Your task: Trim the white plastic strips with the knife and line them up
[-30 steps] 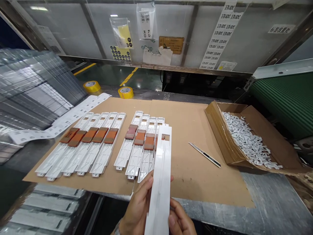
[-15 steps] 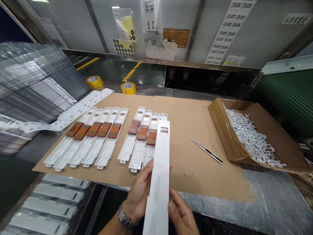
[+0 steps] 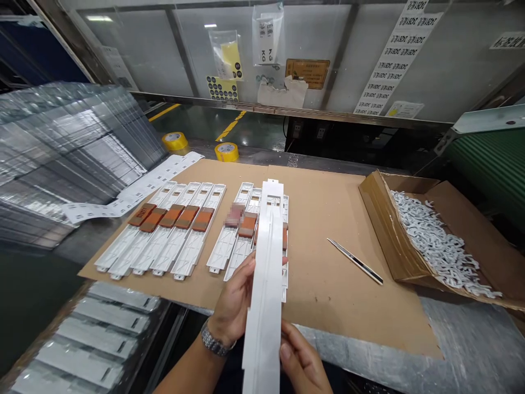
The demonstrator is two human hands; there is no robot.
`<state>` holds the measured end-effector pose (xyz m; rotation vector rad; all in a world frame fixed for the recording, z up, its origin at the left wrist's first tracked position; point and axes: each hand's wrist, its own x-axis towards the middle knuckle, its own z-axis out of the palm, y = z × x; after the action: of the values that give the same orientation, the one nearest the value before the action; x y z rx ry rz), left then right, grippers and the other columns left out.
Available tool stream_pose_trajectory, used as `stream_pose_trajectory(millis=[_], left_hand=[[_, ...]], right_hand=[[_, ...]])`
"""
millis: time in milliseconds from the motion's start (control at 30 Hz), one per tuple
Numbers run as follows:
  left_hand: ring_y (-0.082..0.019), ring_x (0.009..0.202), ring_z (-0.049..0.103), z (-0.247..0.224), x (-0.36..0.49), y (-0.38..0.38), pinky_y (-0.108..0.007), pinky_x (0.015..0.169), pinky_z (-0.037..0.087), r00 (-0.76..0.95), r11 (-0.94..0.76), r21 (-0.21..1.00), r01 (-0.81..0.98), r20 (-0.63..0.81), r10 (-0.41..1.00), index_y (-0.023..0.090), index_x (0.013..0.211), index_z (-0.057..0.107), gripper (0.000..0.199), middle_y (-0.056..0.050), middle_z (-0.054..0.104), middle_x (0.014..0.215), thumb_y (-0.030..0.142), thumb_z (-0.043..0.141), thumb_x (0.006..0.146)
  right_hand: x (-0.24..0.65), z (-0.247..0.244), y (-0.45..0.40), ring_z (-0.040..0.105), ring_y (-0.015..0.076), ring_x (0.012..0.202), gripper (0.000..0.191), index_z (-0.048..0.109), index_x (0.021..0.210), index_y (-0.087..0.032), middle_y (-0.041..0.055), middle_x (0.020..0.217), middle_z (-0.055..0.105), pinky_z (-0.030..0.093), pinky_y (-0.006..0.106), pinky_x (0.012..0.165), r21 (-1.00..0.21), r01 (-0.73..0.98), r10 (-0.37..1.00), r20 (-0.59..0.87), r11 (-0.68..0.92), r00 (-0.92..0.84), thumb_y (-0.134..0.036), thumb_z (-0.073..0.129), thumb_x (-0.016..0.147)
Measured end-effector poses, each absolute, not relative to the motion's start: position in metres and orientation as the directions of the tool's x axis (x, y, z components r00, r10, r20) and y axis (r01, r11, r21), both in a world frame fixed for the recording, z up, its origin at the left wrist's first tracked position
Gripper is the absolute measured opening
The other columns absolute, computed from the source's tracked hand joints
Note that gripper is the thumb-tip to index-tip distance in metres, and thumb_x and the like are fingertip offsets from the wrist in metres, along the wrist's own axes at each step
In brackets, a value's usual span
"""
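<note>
My left hand [image 3: 232,301], a wristwatch on its wrist, grips the left edge of a long white plastic strip [image 3: 264,290]. My right hand [image 3: 299,361] holds the strip's lower right edge. The strip's far end lies over a group of white ribbed plastic strips [image 3: 241,246] on a cardboard sheet [image 3: 324,295], hiding part of them. Another group of white strips [image 3: 164,246] lies to the left. Most strips carry a brown-orange pad [image 3: 186,217] across the middle.
A utility knife [image 3: 355,261] lies right of my hands. Beyond it stands a cardboard box [image 3: 406,235] full of white plastic clips. A paper label strip [image 3: 135,197] and stacked translucent sheets [image 3: 74,142] are at left. Yellow tape rolls [image 3: 226,152] sit behind the cardboard.
The white strip has moved farther over the right group of strips, its far end now reaching past their tops. The whole scene has shifted down and right in view as my head moved.
</note>
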<state>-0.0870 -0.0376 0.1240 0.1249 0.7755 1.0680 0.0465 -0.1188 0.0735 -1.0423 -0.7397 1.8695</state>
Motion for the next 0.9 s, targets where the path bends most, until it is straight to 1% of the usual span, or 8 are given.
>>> stream_pose_trajectory(millis=[100,267,333,500,567,667,800,900], left_hand=[[-0.014,0.077,0.062,0.121,-0.089,-0.037,-0.024,0.064,0.048,0.239,0.463,0.475,-0.748,-0.458,0.856,0.012,0.124,0.048,0.042,-0.012,0.063,0.113,0.031,0.049,0.086],[-0.017,0.083,0.062,0.116,-0.092,-0.037,-0.028,0.068,0.049,0.269,0.467,0.453,-0.760,-0.434,0.860,0.011,0.123,0.049,0.043,-0.014,0.061,0.116,0.033,0.048,0.086],[-0.017,0.081,0.062,0.117,-0.092,-0.036,-0.028,0.068,0.049,0.264,0.466,0.451,-0.761,-0.440,0.858,0.011,0.124,0.048,0.043,-0.013,0.063,0.113,0.033,0.048,0.086],[-0.016,0.075,0.061,0.120,-0.091,-0.034,-0.028,0.065,0.049,0.263,0.485,0.432,-0.760,-0.479,0.838,0.012,0.126,0.046,0.046,-0.009,0.067,0.097,0.033,0.048,0.086],[-0.016,0.075,0.061,0.121,-0.091,-0.034,-0.028,0.065,0.049,0.253,0.484,0.427,-0.764,-0.491,0.833,0.011,0.126,0.046,0.045,-0.009,0.067,0.096,0.032,0.048,0.086],[-0.015,0.075,0.061,0.119,-0.091,-0.034,-0.028,0.065,0.049,0.241,0.469,0.418,-0.778,-0.491,0.837,0.011,0.125,0.046,0.045,-0.009,0.066,0.101,0.032,0.050,0.085],[-0.015,0.071,0.061,0.117,-0.093,-0.034,-0.026,0.062,0.049,0.236,0.470,0.411,-0.781,-0.503,0.832,0.012,0.125,0.046,0.045,-0.008,0.067,0.095,0.031,0.052,0.084],[-0.014,0.069,0.061,0.117,-0.093,-0.033,-0.025,0.060,0.049,0.216,0.454,0.415,-0.788,-0.504,0.836,0.012,0.122,0.048,0.042,-0.007,0.068,0.093,0.030,0.052,0.084]], right_hand=[[0.047,0.073,-0.118,0.061,0.0215,0.103,0.044,0.063,0.114,-0.025,0.0061,0.108,0.068,0.045,0.029,0.089,-0.813,-0.360,0.881,-0.358,-0.457,-0.310,-0.051,0.062,0.078],[0.048,0.071,-0.115,0.060,0.0223,0.105,0.042,0.063,0.114,-0.026,0.0058,0.112,0.066,0.045,0.030,0.090,-0.850,-0.323,0.890,-0.308,-0.416,-0.336,-0.051,0.058,0.081],[0.049,0.071,-0.114,0.060,0.0224,0.105,0.041,0.063,0.114,-0.027,0.0052,0.112,0.066,0.046,0.030,0.089,-0.861,-0.310,0.892,-0.296,-0.404,-0.341,-0.050,0.058,0.081],[0.049,0.068,-0.114,0.058,0.0217,0.106,0.039,0.063,0.114,-0.030,0.0030,0.114,0.065,0.043,0.029,0.092,-0.875,-0.286,0.896,-0.291,-0.391,-0.335,-0.051,0.057,0.081],[0.049,0.067,-0.114,0.058,0.0218,0.107,0.040,0.063,0.115,-0.030,0.0030,0.114,0.065,0.042,0.030,0.094,-0.878,-0.274,0.895,-0.295,-0.392,-0.335,-0.052,0.057,0.081],[0.050,0.064,-0.114,0.057,0.0218,0.107,0.040,0.063,0.115,-0.030,0.0029,0.113,0.065,0.040,0.031,0.095,-0.891,-0.253,0.900,-0.287,-0.376,-0.329,-0.051,0.056,0.082],[0.050,0.061,-0.115,0.057,0.0232,0.107,0.042,0.062,0.116,-0.028,0.0045,0.114,0.065,0.040,0.033,0.096,-0.901,-0.234,0.898,-0.276,-0.366,-0.342,-0.052,0.054,0.083],[0.049,0.062,-0.116,0.057,0.0233,0.108,0.044,0.061,0.117,-0.028,0.0044,0.114,0.065,0.039,0.033,0.096,-0.892,-0.229,0.888,-0.297,-0.389,-0.352,-0.053,0.055,0.082]])
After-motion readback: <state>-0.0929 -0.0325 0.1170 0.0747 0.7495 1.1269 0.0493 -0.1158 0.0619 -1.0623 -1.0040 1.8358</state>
